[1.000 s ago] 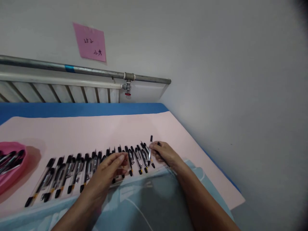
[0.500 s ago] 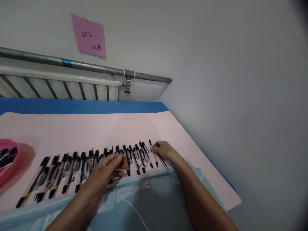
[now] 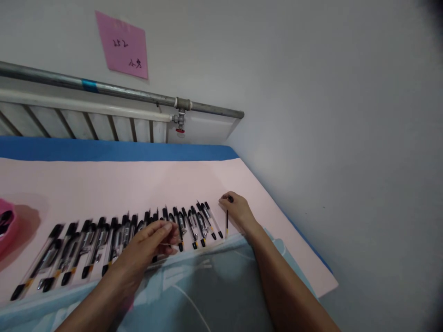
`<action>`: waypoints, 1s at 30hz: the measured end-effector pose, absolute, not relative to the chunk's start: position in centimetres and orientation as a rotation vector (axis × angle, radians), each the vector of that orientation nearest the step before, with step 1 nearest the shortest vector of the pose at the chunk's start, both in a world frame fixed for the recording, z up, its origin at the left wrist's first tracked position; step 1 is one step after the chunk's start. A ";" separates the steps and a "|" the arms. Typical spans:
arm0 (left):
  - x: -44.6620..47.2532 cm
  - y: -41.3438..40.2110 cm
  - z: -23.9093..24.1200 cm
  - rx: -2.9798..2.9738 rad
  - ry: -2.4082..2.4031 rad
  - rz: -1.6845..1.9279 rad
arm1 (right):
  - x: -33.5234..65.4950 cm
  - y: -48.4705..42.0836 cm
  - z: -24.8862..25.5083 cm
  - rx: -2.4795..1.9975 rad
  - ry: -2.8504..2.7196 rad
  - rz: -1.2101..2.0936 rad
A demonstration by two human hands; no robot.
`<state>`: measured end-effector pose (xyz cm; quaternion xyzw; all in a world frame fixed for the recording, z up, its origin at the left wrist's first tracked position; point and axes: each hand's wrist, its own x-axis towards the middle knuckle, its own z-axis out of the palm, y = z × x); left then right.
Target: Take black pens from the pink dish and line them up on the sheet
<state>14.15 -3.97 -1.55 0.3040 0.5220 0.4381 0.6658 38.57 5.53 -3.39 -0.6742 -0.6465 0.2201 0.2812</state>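
Observation:
A row of black and clear pens (image 3: 111, 242) lies side by side on a pink sheet (image 3: 138, 184), with black caps and loose parts among them. My left hand (image 3: 157, 237) hovers over the middle of the row, its fingers loosely curled and apart, with nothing visible between them. At the right end, beyond the last clear pen barrel (image 3: 214, 220), my right hand (image 3: 237, 210) pinches a thin dark pen refill (image 3: 227, 221). This hangs almost upright, with a yellowish lower part. A small black piece shows at its fingers; what it is cannot be told.
At the left edge stands a pink bowl (image 3: 10, 235) containing black pen parts. A blue surface (image 3: 121, 151) borders the sheet at the back, below a radiator and metal pipe (image 3: 131, 93). A wall (image 3: 328, 138) rises on the right. Light blue cloth (image 3: 173, 286) covers the near edge.
My right hand has moved slightly away from the row's last barrel, and the refill has swung from slanted to nearly upright. My left hand keeps about the same pose. The view has shifted slightly.

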 end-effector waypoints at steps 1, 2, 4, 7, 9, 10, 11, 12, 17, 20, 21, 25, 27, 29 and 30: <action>14.2 -3.9 -1.7 0.686 1.181 0.991 | 38.7 5.8 -3.1 -1.800 -1.755 0.565; 14.2 -3.9 -1.8 0.685 1.181 0.991 | 38.7 6.1 -3.0 -1.794 -1.783 0.543; 14.2 -3.9 -1.9 0.687 1.184 0.980 | 38.7 6.6 -3.0 -1.785 -1.840 0.509; 14.2 -3.8 -1.9 0.690 1.200 0.956 | 38.1 7.0 -3.6 -1.769 -1.913 0.487; 14.1 -3.8 -1.8 0.686 1.208 0.951 | 37.7 7.2 -4.1 -1.756 -1.949 0.481; 14.1 -3.8 -1.7 0.682 1.206 0.946 | 37.5 7.2 -4.2 -1.753 -1.959 0.470; 14.0 -3.8 -1.6 0.680 1.199 0.939 | 37.4 7.2 -4.4 -1.760 -1.958 0.455; 13.9 -3.8 -1.5 0.680 1.186 0.928 | 37.4 7.2 -4.4 -1.781 -1.941 0.437; 13.9 -3.9 -1.3 0.690 1.224 0.942 | 38.4 6.3 -4.2 -1.915 -1.835 0.408; 13.9 -4.0 -1.4 0.711 1.234 0.947 | 38.9 5.1 -4.1 -1.926 -1.863 0.442; 13.9 -4.0 -1.4 0.724 1.217 0.930 | 38.9 4.6 -4.1 -1.924 -1.879 0.457; 13.7 -4.0 -1.4 0.780 1.146 0.859 | 38.6 3.1 -3.7 -1.890 -1.948 0.520; 13.6 -4.1 -1.1 0.784 1.146 0.849 | 38.5 2.6 -3.6 -1.859 -1.966 0.572; 13.6 -4.2 -0.8 0.776 1.153 0.850 | 38.6 2.4 -3.5 -1.820 -1.963 0.626; 13.6 -4.3 -0.7 0.774 1.157 0.854 | 38.6 2.3 -3.5 -1.807 -1.957 0.636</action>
